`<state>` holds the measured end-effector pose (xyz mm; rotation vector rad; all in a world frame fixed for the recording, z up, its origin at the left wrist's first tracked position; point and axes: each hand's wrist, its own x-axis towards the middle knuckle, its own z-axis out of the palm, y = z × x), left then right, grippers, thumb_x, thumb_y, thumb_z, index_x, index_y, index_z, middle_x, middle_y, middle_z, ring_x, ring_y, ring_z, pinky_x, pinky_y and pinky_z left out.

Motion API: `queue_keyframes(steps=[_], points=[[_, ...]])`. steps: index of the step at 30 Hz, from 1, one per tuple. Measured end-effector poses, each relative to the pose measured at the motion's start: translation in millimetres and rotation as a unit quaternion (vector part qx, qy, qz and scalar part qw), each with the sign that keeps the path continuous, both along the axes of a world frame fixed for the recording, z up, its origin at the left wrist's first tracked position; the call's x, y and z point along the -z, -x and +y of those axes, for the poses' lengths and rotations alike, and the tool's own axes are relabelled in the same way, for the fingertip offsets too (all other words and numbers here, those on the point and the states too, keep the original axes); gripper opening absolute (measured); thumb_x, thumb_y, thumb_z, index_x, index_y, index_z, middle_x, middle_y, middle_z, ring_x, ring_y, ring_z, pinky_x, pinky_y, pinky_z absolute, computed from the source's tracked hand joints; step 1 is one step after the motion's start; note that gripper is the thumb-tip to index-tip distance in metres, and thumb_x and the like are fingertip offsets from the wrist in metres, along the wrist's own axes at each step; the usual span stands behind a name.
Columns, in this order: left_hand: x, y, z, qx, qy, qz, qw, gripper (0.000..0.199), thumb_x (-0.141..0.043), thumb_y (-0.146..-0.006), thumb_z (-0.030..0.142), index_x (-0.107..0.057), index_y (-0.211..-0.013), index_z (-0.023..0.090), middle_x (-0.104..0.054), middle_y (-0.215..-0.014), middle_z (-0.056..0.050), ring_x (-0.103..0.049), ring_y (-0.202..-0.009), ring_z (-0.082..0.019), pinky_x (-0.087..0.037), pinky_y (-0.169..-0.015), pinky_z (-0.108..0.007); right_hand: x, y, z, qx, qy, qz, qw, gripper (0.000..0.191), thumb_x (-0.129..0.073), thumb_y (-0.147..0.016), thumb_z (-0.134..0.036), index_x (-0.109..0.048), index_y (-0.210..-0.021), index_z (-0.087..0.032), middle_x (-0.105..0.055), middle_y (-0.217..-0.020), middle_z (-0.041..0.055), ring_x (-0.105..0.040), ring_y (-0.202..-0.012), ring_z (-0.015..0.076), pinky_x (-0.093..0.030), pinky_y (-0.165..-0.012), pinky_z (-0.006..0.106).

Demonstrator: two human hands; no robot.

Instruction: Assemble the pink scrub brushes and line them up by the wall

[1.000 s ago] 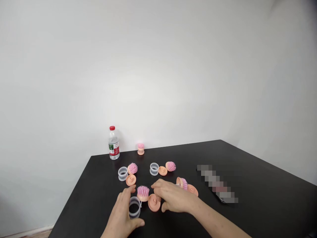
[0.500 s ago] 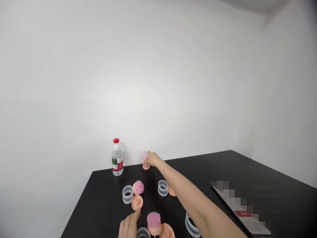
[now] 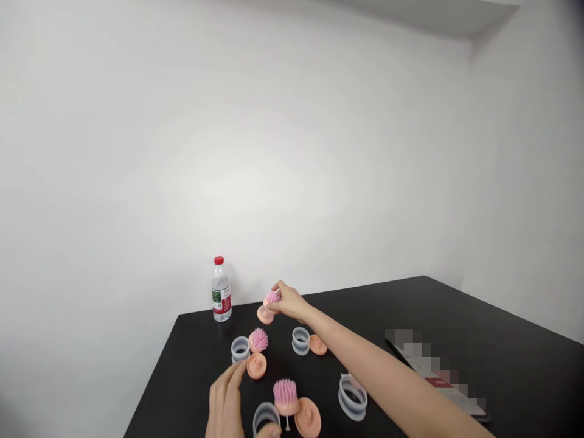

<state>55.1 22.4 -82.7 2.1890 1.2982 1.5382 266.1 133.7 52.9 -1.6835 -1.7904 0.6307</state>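
Note:
My right hand [image 3: 285,301] is closed round a pink brush [image 3: 266,311] with a peach base, held tilted near the table's back edge. My left hand [image 3: 228,398] is at the front, its fingers apart, beside a clear ring [image 3: 266,417] and a peach disc [image 3: 257,365]. Behind that disc lie another clear ring [image 3: 240,349] and a loose pink bristle head [image 3: 258,340]. A second bristle head [image 3: 286,395] stands with its stem down near a larger peach disc [image 3: 308,418]. Further right are a clear ring [image 3: 300,341] with a peach disc [image 3: 318,345].
A water bottle [image 3: 221,298] with a red cap stands at the back left of the black table [image 3: 378,304], by the wall. One more clear ring [image 3: 353,398] lies near my right forearm. At the right is a flat, partly pixelated item [image 3: 449,389].
My right hand has brought the brush up and tilted it away from where it stood upright. My left hand has moved off the peach disc's front edge, and its fingers have spread.

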Motion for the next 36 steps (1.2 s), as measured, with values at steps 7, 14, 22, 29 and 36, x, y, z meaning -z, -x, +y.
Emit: queue_keyframes(steps=[7, 14, 22, 29, 36], points=[[-42.9, -5.2, -33.6, 0.017, 0.030, -0.006, 0.999, 0.052, -0.075, -0.075, 0.044, -0.057, -0.117, 0.020, -0.066, -0.113, -0.013, -0.063, -0.103, -0.033, -0.055, -0.083, -0.045, 23.2, 14.9, -134.4, -0.172, 0.002, 0.173, 0.970, 0.041, -0.068, -0.072, -0.010, -0.059, -0.110, -0.021, -0.067, -0.102, -0.0005, -0.065, -0.094, 0.0167, -0.050, -0.077, 0.025], [-48.6, -14.4, -47.4, 0.021, -0.018, 0.016, 0.999, 0.014, -0.069, -0.081, 0.033, -0.060, -0.086, 0.025, -0.070, -0.099, -0.009, -0.067, -0.092, -0.028, -0.055, -0.072, -0.037, 28.5, 22.6, -168.3, -0.154, -0.030, 0.216, 0.964, 0.034, -0.073, -0.067, -0.013, -0.063, -0.098, -0.020, -0.063, -0.088, -0.0038, -0.057, -0.076, 0.0137, -0.042, -0.066, 0.024], [-40.2, -18.8, -41.0, 0.122, 0.032, -0.036, 0.991, 0.025, -0.080, -0.068, 0.035, -0.059, -0.078, 0.025, -0.071, -0.083, -0.001, -0.065, -0.068, -0.019, -0.048, -0.062, -0.029, 22.2, 8.7, -182.2, -0.235, -0.120, 0.057, 0.963, 0.026, -0.076, -0.068, -0.011, -0.064, -0.088, -0.021, -0.064, -0.096, 0.0003, -0.059, -0.089, 0.0192, -0.045, -0.077, 0.028], [-61.8, -11.8, -50.8, 0.211, 0.157, -0.028, 0.964, 0.030, -0.080, -0.067, 0.030, -0.054, -0.081, 0.023, -0.068, -0.088, -0.001, -0.064, -0.077, -0.019, -0.049, -0.068, -0.029, 9.4, -9.6, -196.2, -0.238, -0.014, 0.052, 0.970, 0.087, -0.087, -0.065, -0.027, -0.044, -0.141, -0.031, -0.048, -0.142, 0.0071, -0.048, -0.128, 0.0292, -0.044, -0.102, 0.038], [-55.4, -20.2, -53.4, 0.160, 0.015, 0.070, 0.985, 0.021, -0.072, -0.074, 0.019, -0.055, -0.085, 0.024, -0.068, -0.092, -0.003, -0.067, -0.078, -0.019, -0.054, -0.065, -0.028, 17.7, -5.4, -200.6, -0.223, -0.015, 0.044, 0.974, 0.039, -0.068, -0.077, -0.012, -0.063, -0.113, -0.027, -0.059, -0.124, 0.0039, -0.054, -0.119, 0.0246, -0.042, -0.101, 0.034]])
